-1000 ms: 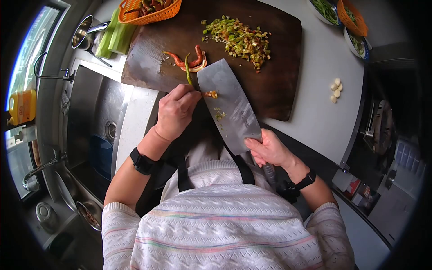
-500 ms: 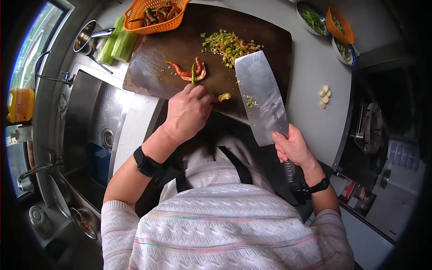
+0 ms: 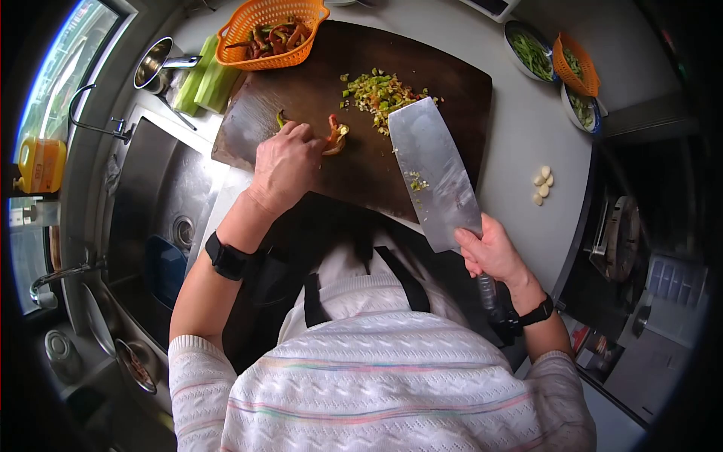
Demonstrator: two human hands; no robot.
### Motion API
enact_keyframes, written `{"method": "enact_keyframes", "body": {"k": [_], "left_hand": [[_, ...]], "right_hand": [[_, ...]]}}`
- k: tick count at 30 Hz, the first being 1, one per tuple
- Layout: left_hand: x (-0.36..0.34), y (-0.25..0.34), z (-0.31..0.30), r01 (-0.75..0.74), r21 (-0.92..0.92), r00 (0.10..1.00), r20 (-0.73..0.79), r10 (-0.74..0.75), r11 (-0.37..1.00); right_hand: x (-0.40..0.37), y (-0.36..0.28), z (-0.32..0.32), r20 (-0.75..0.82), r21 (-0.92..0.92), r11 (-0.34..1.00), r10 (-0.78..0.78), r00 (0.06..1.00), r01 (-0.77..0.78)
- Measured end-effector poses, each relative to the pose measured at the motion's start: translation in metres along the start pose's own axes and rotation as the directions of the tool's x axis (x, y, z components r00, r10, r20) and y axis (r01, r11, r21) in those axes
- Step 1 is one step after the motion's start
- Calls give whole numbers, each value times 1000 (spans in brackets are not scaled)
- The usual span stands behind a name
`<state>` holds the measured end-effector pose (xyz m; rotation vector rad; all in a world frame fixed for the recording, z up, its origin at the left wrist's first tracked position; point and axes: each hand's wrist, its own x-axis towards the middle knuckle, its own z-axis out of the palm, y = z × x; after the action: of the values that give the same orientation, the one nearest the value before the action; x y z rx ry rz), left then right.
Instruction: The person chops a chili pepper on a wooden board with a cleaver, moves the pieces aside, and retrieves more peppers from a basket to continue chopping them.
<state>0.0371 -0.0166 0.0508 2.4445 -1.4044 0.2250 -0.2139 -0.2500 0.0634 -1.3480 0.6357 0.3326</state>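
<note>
The right hand (image 3: 489,248) has its grip wrapped firmly about a cleaver (image 3: 437,166), thumb against the near end of the blade. Scraps (image 3: 416,181) cling to the steel. The blade slants over the near right part of the chopping board (image 3: 444,68), its far corner by the chopped peppers (image 3: 376,90); whether it touches the wood I cannot tell.

The left hand (image 3: 286,167) reaches over the near left part of the board, fingers bent downward. Its back faces up, so I cannot tell whether that grip is closed on anything. A pepper tip (image 3: 280,118) peeks out past the fingers, and a red pepper (image 3: 334,135) lies on the board just beside them. The chopped heap sits near the middle of the board, to the right of the red pepper.

An orange basket (image 3: 275,63) of whole-looking peppers (image 3: 279,38) stands at the board's far left corner. Left of the board are pale green vegetables (image 3: 199,83) and a metal pan (image 3: 154,64), with the sink (image 3: 162,203) nearer. Right of the board, garlic cloves (image 3: 544,181) lie on the bench (image 3: 516,128); beyond its far right corner stand bowls (image 3: 531,53) of greens.
</note>
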Motion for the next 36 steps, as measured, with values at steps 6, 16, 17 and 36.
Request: {"method": "enact_keyframes", "body": {"k": [6, 16, 17, 36], "left_hand": [[4, -2, 3, 17, -8, 1000, 24, -17, 1000], [14, 7, 28, 208, -60, 963, -164, -216, 976], [15, 8, 29, 224, -66, 957, -172, -233, 972], [34, -33, -17, 248, -148, 965, -55, -258, 958]], "right_hand": [[6, -10, -3, 56, -53, 998, 16, 998, -13], [16, -23, -1, 79, -149, 989, 23, 997, -11], [17, -24, -1, 81, -152, 988, 25, 996, -13], [32, -21, -2, -65, -571, 811, -199, 978, 127]]}}
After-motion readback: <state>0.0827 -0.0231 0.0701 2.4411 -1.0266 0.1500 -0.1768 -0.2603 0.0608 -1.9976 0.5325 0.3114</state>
